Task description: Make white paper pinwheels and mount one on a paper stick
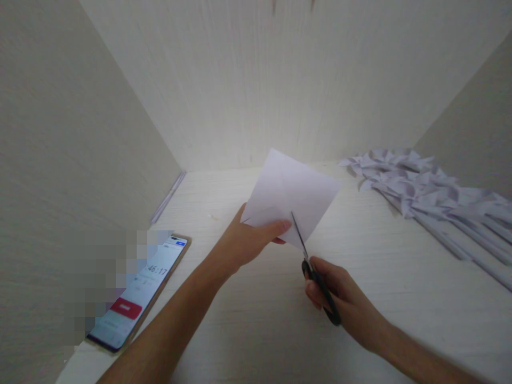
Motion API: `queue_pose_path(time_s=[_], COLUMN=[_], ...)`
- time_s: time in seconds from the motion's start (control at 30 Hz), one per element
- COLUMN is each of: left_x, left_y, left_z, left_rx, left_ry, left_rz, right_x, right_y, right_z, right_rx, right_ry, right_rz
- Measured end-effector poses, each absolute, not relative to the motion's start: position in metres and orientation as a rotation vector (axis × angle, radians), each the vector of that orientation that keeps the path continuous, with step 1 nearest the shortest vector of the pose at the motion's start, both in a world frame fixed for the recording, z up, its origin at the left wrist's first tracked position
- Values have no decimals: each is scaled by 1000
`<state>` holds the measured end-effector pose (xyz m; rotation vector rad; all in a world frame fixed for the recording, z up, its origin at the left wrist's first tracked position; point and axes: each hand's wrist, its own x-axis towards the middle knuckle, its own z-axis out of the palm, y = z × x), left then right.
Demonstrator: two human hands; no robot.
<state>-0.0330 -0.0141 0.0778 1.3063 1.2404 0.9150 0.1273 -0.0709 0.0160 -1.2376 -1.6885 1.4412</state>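
Note:
My left hand [244, 240] pinches the near corner of a square white sheet of paper [292, 192], which it holds up above the pale wooden desk [256, 330] near the middle of the view. My right hand [340, 296] grips black-handled scissors [312, 266]. The blades point up and away, and their tips lie against the sheet's lower edge, just right of my left thumb.
A pile of white paper pinwheels on sticks [424, 197] lies at the right. A phone [140, 293] with a lit timer screen rests at the left front, partly blurred. Wooden walls enclose the desk at left, back and right. A thin strip [168, 197] lies along the left wall.

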Motion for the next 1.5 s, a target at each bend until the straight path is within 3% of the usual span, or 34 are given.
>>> queue_pose_path(time_s=[1.5], left_x=[-30], left_y=[-17], left_z=[79], left_rx=[1240], left_ry=[1241], left_rz=[956], right_x=[126], right_y=[-70], right_z=[12], right_rx=[-1284], right_ry=[-1637], right_rz=[1422])
